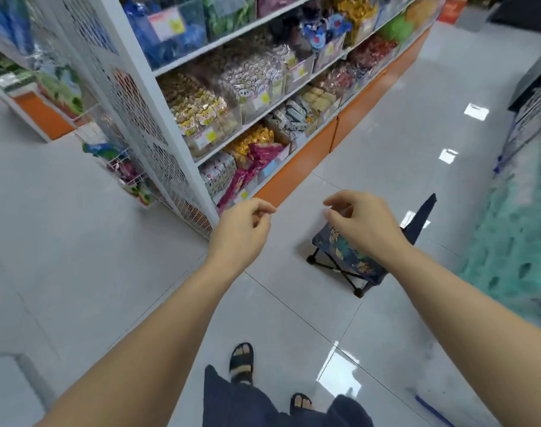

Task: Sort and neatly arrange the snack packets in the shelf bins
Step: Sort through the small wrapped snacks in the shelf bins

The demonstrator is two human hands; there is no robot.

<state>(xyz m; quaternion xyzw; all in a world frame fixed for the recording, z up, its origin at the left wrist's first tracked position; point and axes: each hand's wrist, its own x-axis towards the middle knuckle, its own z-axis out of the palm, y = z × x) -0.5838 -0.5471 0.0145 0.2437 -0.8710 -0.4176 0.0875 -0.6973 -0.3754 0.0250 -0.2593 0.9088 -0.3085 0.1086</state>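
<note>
A: Which way do the long magenta foil snack packets (257, 160) point?

B: Their long axis slants from upper right to lower left. The low ends poke out over the front of the bottom clear plastic shelf bin (223, 177), towards the floor.

A: And the other packets?

B: They are heaped in their bins with no common direction. Gold-wrapped sweets (254, 140) fill the bin behind the magenta ones. White packets with cartoon faces (250, 78) sit one shelf up, beside tan and yellow ones (195, 112). Motion blur hides the print.

A: Where are the bins?

B: In rows on the white metal shelf unit (167, 118), which stands on an orange base (294, 171).

A: Is either hand holding a packet?

B: No. The left hand (241, 229) hangs in the air with its fingers loosely curled round nothing. The low tips of the magenta packets are near it, up and to its left, and I see no contact. The right hand (364, 226) is just as slack and empty, well apart from the shelf. It hovers over a small folding stool with a blue leaf-print seat and black legs (349, 263) on the glossy grey tiled floor (109, 241).
</note>
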